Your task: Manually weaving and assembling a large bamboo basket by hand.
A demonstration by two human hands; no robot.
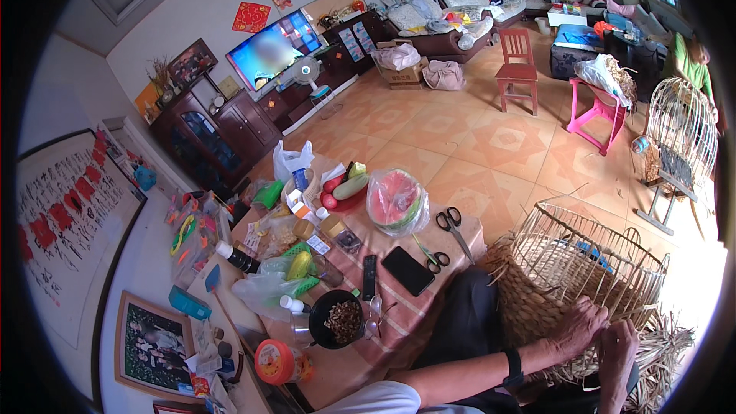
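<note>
A half-woven basket (537, 284) of dried plant strands stands at my right knee, its bare upright ribs rising around the open top. My left hand (580, 330), with a dark band on the wrist, is closed on the basket's near side where weave meets ribs. Right beside it, almost touching, my right hand (617, 343) has its fingers bent together in a pinch. What lies between those fingers is too small to make out. Loose dried strands (663, 349) spread in a bundle to the right of my hands. Something blue shows inside the basket through the ribs.
On the cloth-covered table (399, 303) at left lie black scissors (454, 231), smaller scissors (437, 262), a phone (409, 271), a remote (369, 277) and a wrapped watermelon half (397, 203). Farther right, a person in green (682, 61) is by another ribbed frame (682, 119) near a pink stool (594, 119).
</note>
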